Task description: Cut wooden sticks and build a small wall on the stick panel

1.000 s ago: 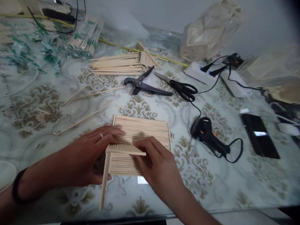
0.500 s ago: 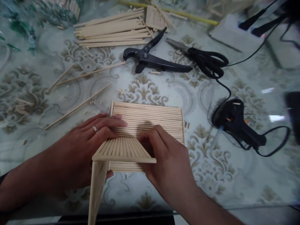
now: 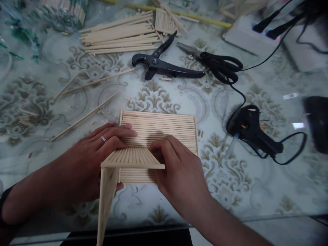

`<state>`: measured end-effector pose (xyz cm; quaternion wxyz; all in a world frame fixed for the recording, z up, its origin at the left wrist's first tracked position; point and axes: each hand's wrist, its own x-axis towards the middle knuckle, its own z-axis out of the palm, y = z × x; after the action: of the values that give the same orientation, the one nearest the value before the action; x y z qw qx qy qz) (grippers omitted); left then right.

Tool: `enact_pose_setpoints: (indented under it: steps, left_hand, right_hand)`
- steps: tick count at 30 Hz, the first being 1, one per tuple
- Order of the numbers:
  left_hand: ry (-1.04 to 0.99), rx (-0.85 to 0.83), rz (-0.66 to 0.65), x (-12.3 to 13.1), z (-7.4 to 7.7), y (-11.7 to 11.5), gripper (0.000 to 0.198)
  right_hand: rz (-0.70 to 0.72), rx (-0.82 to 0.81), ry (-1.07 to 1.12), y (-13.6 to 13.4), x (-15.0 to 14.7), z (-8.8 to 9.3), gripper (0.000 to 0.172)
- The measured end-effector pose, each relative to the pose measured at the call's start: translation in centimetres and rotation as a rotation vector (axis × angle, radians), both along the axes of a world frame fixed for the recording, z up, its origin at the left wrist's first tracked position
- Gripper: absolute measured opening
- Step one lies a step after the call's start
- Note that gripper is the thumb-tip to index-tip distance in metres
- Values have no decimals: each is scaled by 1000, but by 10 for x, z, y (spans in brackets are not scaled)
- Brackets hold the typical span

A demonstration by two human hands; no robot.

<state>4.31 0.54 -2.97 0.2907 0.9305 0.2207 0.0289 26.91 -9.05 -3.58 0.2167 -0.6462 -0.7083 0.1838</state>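
Observation:
A flat panel of glued wooden sticks (image 3: 164, 128) lies on the table in front of me. A smaller stick panel (image 3: 132, 160) stands upright on it, joined at its left end to a third panel (image 3: 105, 201) that runs toward me. My left hand (image 3: 94, 160), with a ring on one finger, presses against the upright panels, its fingers lying over the flat panel's left edge. My right hand (image 3: 179, 171) is curled against the right end of the small upright panel, fingertips touching it.
Black cutting pliers (image 3: 164, 66) and black scissors (image 3: 217, 63) lie beyond the panel. A black glue gun (image 3: 252, 131) with its cord rests to the right. A pile of sticks (image 3: 120, 34) lies at the back, loose long sticks (image 3: 84, 118) to the left, a power strip (image 3: 246, 36) back right.
The view has tilted down and closer over the last second, so the upright panels show more from above. Both hands stay on the stick panels with hardly any shift.

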Motion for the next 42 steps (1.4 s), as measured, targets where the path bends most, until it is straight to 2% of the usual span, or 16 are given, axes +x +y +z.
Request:
enact_pose_setpoints:
  steps: [4,7,18,23,26,28,30,32,35,37,40,42]
  left_hand:
    - [-37,19,-13,1,0,0,57]
    - [-82,11,-11,0,-1,0,59]
    - [-113,-18,-2,-1,-2,1,63]
    - [-119,-4,-14,-3,-2,0,65]
    - [-122,-1,-15,-4,-3,-1,67]
    - [-128,-1,-5,-4,-3,-2,67]
    - [-124,-1,7,-4,-3,-2,67]
    - [-130,-7,5,-5,-3,-2,69]
    - [-148,-28,0,-6,-4,-2,74]
    - [-148,-40,7,-8,-3,-2,76]
    - [-151,-38,13,-8,0,-2,74]
    - [-158,-38,12,-8,3,-1,74]
  right_hand:
    - [-12,5,99,-5,5,1,11]
    - [1,7,94,-5,8,3,10]
    - [251,19,-88,17,18,14,18]
    - [205,-1,-83,15,14,10,10]
    - [305,-83,-1,25,26,20,11]
    - [351,-79,30,42,43,30,13]
    - [231,69,-35,67,67,38,14]
    - [153,157,-145,98,93,40,33]
    - [214,41,-250,150,126,32,74]
    - [283,-58,-276,183,138,26,93]
    - [409,-187,-345,227,141,23,112]
    - [444,-292,-415,249,136,26,118]
